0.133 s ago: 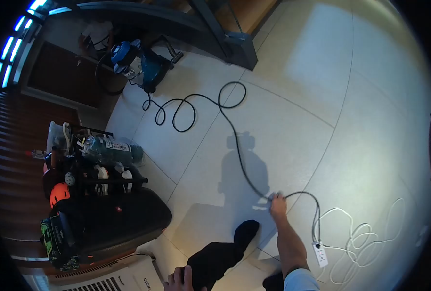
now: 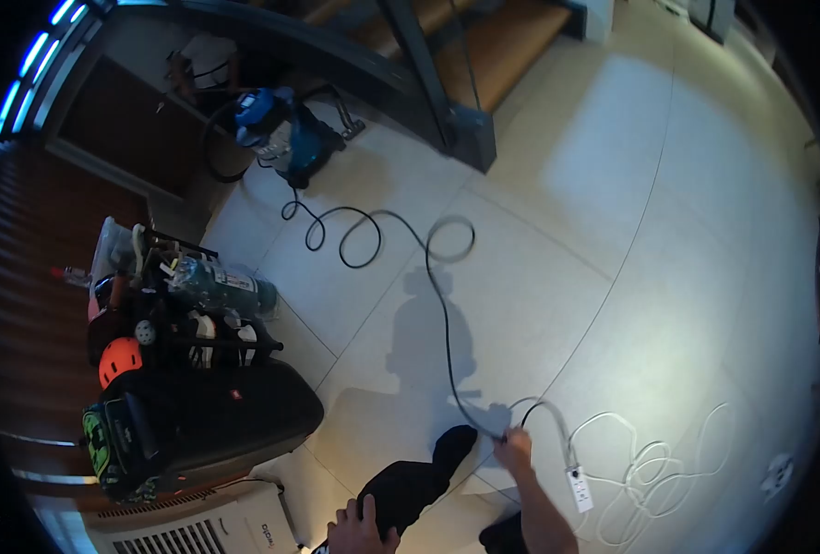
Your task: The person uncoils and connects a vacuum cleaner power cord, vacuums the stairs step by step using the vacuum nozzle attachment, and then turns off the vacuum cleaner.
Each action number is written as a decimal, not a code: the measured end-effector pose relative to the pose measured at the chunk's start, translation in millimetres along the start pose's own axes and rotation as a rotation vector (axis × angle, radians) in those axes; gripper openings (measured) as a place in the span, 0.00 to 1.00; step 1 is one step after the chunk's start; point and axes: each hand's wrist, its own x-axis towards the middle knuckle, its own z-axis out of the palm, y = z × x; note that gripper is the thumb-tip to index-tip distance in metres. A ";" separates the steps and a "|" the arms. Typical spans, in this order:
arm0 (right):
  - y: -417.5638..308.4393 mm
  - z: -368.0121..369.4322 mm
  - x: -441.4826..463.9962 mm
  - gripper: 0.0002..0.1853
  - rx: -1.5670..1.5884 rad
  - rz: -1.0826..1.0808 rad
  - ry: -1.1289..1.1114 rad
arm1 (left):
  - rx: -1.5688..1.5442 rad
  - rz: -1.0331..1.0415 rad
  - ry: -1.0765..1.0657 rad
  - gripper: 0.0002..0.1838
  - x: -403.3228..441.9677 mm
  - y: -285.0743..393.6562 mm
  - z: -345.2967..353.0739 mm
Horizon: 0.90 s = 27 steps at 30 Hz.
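Observation:
My right hand is closed around the black power cord, low over the floor. From the hand the cord runs left in loops to a blue vacuum cleaner. On its other side it curves to a white power strip, where it is plugged in. A white extension cable lies tangled beside the strip. My left hand rests with its fingers spread on my dark-clothed leg, near the knee, holding nothing.
A black suitcase, an orange helmet and a wrapped bottle-shaped item crowd the left side. A white slatted appliance stands below them. Wooden stairs with a dark metal frame rise at the top. Pale tiles cover the floor.
The whole view has shifted, with more of the stairs showing. My right hand has come down and closer to me with the cord in it. My left hand stays on my leg.

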 end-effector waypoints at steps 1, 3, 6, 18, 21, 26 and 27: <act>-19.3 -36.0 -33.4 0.13 0.113 0.018 0.099 | 0.039 0.119 0.175 0.38 3.1 -2.6 -1.5; -64.9 -118.6 -84.4 0.14 0.157 -0.018 0.163 | -0.110 0.010 -0.064 0.47 22.6 -5.9 -1.2; -145.8 -248.1 -163.3 0.17 0.085 -0.106 0.111 | -0.189 0.305 0.237 0.50 7.8 11.6 -29.0; -110.2 -359.0 -371.1 0.22 -0.348 0.196 -0.063 | 0.350 1.034 -0.083 0.09 -15.3 10.5 -12.8; -76.2 -333.8 -404.2 0.23 -0.288 0.618 -0.270 | 0.351 0.716 0.015 0.09 51.5 -80.6 -11.5; -65.9 -354.9 -440.0 0.16 -0.237 0.600 -0.050 | 0.882 0.426 0.038 0.13 38.3 -157.4 -154.9; -59.9 -355.9 -448.9 0.14 -0.201 0.688 -0.062 | 0.882 0.397 0.087 0.13 32.5 -165.9 -163.5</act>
